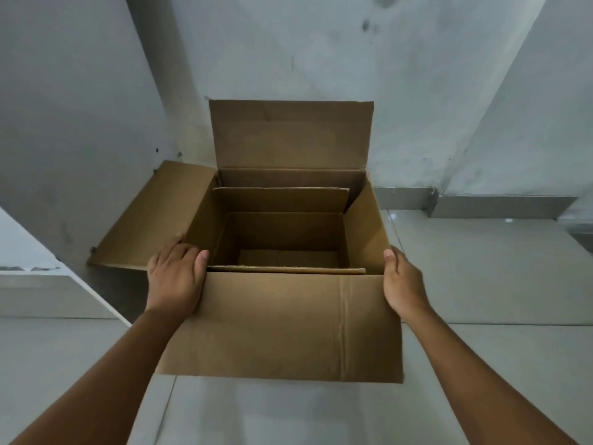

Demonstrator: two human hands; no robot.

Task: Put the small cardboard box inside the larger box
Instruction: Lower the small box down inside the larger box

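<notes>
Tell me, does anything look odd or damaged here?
Nothing serious. The small box sits open inside the large box, shifted toward its left wall, leaving a gap on the right. The left hand and right hand rest on the large box's near corners.

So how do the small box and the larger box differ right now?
The small box sits inside the larger box, toward its left side, with a gap on the right. The small box's rim lies lower than the larger box's rim. The larger box's flaps are spread open; the small box's far flap stands up within it. The left hand and right hand touch only the larger box. Both are plain brown cardboard, open-topped.
</notes>
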